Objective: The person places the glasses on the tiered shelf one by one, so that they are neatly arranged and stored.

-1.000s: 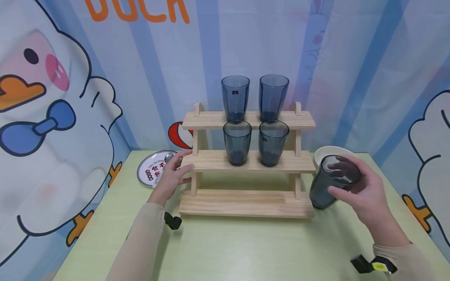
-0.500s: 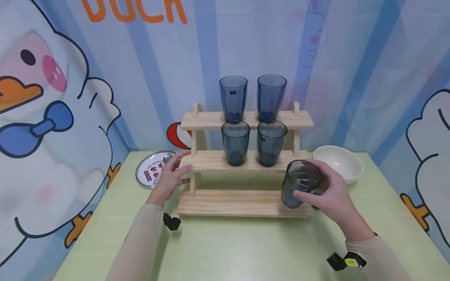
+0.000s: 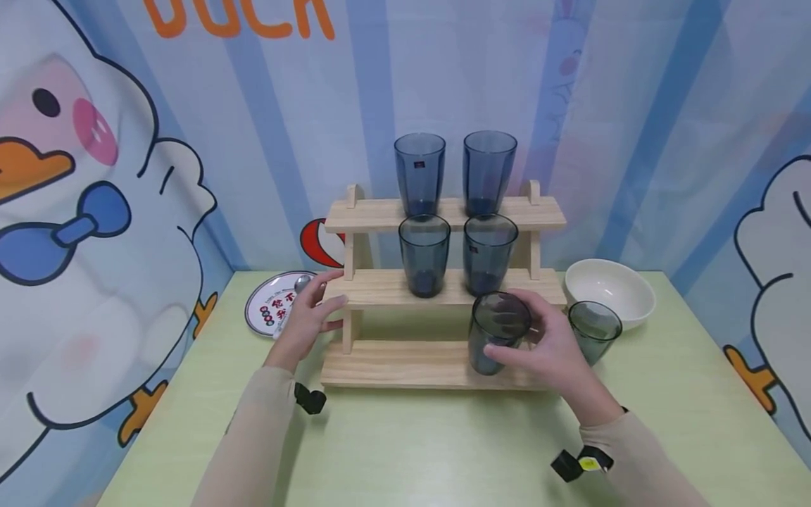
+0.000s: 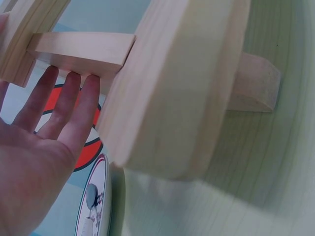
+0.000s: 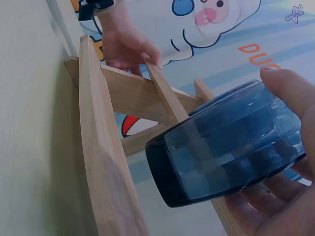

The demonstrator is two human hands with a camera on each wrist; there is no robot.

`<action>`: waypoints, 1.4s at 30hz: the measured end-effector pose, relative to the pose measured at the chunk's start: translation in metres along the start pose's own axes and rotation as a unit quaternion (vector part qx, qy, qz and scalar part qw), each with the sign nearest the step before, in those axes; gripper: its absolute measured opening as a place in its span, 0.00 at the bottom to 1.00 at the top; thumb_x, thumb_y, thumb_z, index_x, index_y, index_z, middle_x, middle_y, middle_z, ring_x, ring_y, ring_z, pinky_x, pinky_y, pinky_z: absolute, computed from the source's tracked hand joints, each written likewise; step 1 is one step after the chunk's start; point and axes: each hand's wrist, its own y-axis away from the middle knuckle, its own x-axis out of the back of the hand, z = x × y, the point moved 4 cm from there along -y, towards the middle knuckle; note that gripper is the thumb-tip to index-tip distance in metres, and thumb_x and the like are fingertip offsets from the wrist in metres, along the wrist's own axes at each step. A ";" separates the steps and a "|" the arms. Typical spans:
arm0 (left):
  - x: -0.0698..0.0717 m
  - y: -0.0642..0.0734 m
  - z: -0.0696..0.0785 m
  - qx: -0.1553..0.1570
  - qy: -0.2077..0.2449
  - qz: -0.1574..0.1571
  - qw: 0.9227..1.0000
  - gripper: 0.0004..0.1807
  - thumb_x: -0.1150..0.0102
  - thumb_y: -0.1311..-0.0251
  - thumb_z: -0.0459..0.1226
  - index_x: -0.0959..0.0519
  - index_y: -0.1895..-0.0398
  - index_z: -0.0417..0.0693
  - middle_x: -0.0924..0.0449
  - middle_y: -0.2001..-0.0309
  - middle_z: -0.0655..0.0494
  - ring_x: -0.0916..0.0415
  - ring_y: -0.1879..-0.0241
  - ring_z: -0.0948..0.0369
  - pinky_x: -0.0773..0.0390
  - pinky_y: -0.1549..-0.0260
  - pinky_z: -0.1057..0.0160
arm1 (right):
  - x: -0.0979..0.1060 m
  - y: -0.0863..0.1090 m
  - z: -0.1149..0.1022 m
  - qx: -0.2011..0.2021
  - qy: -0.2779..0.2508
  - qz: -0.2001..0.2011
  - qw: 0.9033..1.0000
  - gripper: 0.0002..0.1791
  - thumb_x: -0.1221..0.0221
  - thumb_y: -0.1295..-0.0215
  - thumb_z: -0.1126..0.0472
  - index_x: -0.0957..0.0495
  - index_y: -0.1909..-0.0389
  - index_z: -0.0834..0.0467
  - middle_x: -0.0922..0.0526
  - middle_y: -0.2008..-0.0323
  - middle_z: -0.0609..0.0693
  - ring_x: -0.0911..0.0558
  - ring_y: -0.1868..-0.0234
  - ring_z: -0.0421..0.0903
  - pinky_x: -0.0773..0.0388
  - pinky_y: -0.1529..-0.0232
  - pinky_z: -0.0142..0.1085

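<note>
In my right hand (image 3: 551, 352) is a blue-grey glass tumbler (image 3: 493, 325), gripped round its side with fingers behind and thumb in front. It overlaps the bottom shelf of a three-tier wooden display rack (image 3: 393, 366), right of the middle. The right wrist view shows the tumbler (image 5: 221, 152) tilted, its base apart from the bottom board. My left hand (image 3: 305, 320) touches the rack's left side at the middle shelf, its fingertips (image 4: 91, 83) straight against an upright. Two matching tumblers (image 3: 420, 176) stand on the top tier and two tumblers (image 3: 424, 257) on the middle tier.
Right of the rack, another tumbler (image 3: 594, 338) stands on the pale green table (image 3: 443, 451), in front of a white bowl (image 3: 611, 278). To the left lies a printed plate (image 3: 262, 313) with a spoon (image 3: 303, 284) on it. A cartoon curtain (image 3: 285, 141) hangs behind.
My right hand has carried the tumbler leftward from beside the rack to over the bottom shelf. The bowl and another tumbler have come into view behind it. My left hand has stayed put.
</note>
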 end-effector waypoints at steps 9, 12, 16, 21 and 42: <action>0.000 0.000 0.000 0.005 -0.002 0.000 1.000 0.31 0.36 0.27 0.44 0.32 0.23 0.64 0.39 0.21 0.47 0.31 0.30 0.40 0.18 0.44 0.37 | -0.029 -0.009 0.004 -0.007 -0.021 -0.015 1.000 0.42 0.19 0.48 0.61 0.26 0.32 0.49 0.18 0.42 0.50 0.16 0.46 0.52 0.15 0.49 0.35; 0.000 0.000 -0.002 0.008 -0.001 0.001 1.000 0.32 0.36 0.28 0.44 0.32 0.23 0.64 0.39 0.21 0.48 0.31 0.29 0.40 0.18 0.44 0.37 | -0.039 -0.011 0.005 -0.018 -0.022 -0.021 0.999 0.43 0.19 0.48 0.59 0.26 0.31 0.50 0.18 0.41 0.52 0.16 0.46 0.51 0.15 0.49 0.35; 0.001 0.000 -0.003 0.008 0.000 0.001 1.000 0.32 0.35 0.28 0.44 0.32 0.23 0.65 0.39 0.21 0.47 0.32 0.29 0.40 0.18 0.43 0.37 | -0.051 -0.014 0.006 -0.030 -0.023 -0.033 0.999 0.44 0.19 0.48 0.59 0.27 0.30 0.51 0.19 0.39 0.52 0.18 0.44 0.51 0.17 0.45 0.41; 0.001 -0.001 -0.003 0.006 0.002 0.001 1.000 0.32 0.36 0.28 0.43 0.32 0.23 0.64 0.37 0.23 0.47 0.31 0.30 0.40 0.18 0.44 0.37 | -0.062 -0.015 0.006 -0.025 -0.038 -0.044 0.998 0.45 0.18 0.49 0.60 0.27 0.29 0.50 0.19 0.39 0.52 0.18 0.43 0.53 0.18 0.43 0.47; 0.001 -0.003 -0.003 0.003 0.001 0.000 1.000 0.31 0.36 0.27 0.43 0.32 0.23 0.64 0.36 0.23 0.46 0.30 0.31 0.40 0.18 0.43 0.38 | -0.094 -0.025 0.005 -0.016 -0.052 -0.074 0.996 0.43 0.19 0.46 0.56 0.28 0.30 0.44 0.19 0.39 0.48 0.16 0.43 0.49 0.16 0.43 0.48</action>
